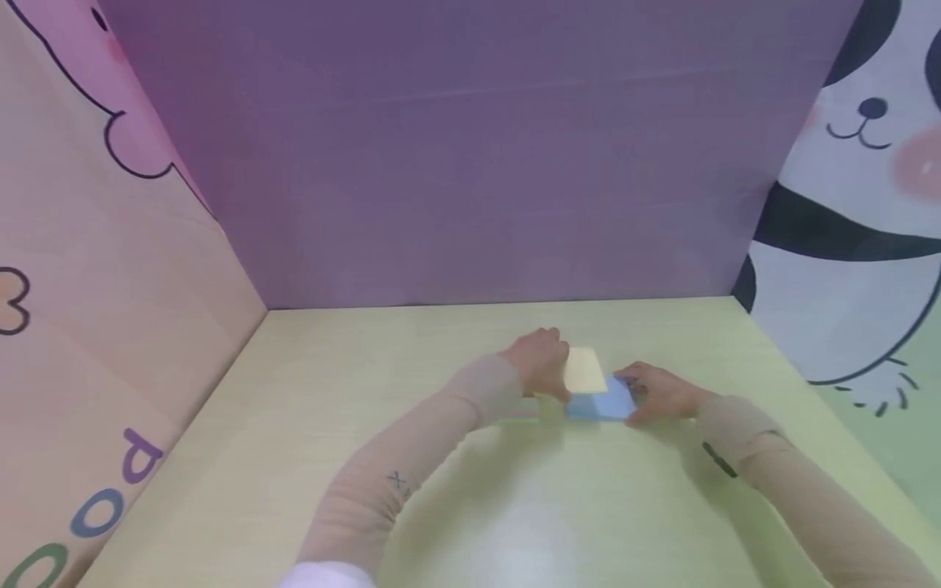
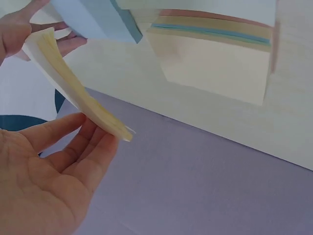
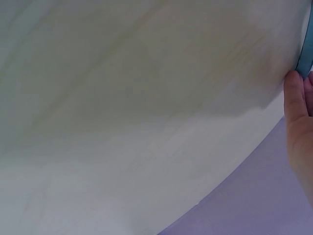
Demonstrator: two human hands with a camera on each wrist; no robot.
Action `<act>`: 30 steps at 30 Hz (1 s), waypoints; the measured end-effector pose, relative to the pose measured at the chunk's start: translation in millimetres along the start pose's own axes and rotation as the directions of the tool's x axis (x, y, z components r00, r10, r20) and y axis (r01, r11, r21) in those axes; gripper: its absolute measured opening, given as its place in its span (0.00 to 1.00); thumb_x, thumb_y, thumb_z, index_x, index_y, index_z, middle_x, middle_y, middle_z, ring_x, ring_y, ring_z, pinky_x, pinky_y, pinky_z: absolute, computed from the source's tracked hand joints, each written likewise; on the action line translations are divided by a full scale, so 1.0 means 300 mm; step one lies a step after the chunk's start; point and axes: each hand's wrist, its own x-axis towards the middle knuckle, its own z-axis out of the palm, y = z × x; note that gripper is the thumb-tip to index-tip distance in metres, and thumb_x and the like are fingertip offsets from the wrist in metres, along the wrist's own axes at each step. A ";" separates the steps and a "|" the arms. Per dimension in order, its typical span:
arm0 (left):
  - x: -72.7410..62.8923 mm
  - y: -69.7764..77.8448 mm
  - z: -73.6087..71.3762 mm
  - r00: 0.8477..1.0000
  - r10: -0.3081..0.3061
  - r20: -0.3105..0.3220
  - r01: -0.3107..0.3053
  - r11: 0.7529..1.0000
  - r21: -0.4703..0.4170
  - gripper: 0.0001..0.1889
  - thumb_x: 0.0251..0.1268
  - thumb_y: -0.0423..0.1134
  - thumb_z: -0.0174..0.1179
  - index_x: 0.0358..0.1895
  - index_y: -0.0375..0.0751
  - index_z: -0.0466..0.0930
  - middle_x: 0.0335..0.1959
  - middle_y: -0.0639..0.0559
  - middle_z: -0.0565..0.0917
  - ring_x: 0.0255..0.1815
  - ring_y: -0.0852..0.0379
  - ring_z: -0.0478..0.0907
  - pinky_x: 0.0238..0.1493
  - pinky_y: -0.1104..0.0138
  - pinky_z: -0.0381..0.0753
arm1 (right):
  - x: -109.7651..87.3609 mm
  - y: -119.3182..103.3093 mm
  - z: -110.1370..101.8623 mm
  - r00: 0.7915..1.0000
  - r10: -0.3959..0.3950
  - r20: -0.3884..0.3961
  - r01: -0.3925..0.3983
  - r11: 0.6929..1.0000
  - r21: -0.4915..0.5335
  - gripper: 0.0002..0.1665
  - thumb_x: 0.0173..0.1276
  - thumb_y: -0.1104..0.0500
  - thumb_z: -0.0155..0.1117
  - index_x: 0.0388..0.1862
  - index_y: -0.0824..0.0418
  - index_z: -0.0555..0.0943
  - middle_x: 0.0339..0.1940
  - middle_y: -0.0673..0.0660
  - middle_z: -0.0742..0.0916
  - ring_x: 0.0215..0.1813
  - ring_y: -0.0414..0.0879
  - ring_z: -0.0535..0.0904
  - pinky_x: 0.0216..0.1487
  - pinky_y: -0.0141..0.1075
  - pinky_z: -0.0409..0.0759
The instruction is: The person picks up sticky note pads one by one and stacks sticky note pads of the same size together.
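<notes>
In the head view my left hand (image 1: 538, 361) holds a pale yellow note pad (image 1: 586, 371) by its left edge, raised above the table. The left wrist view shows this pad slightly bent, with its layered edge, between my thumb and fingers. My right hand (image 1: 662, 394) grips the right side of a light blue note pad (image 1: 599, 406), partly covered by the yellow one. At the right edge of the right wrist view, my fingers (image 3: 296, 98) touch the blue pad's edge. A stack of coloured paper pads (image 2: 215, 63) lies beside them, mostly hidden behind my left hand in the head view.
The pale wooden table (image 1: 294, 457) meets a purple backdrop (image 1: 470, 163) at its far edge. Printed panels stand at both sides, with a panda (image 1: 867, 286) on the right one.
</notes>
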 end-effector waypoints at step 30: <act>0.089 0.089 0.073 0.995 -0.036 0.094 0.032 0.998 0.048 0.19 0.43 0.55 0.66 0.36 0.48 0.78 0.38 0.55 0.74 0.37 0.60 0.70 0.40 0.71 0.74 | -0.003 -0.003 0.006 1.000 0.002 -0.020 -0.002 1.000 -0.001 0.51 0.43 0.54 0.75 0.62 0.72 0.63 0.58 0.69 0.73 0.58 0.66 0.70 0.58 0.54 0.69</act>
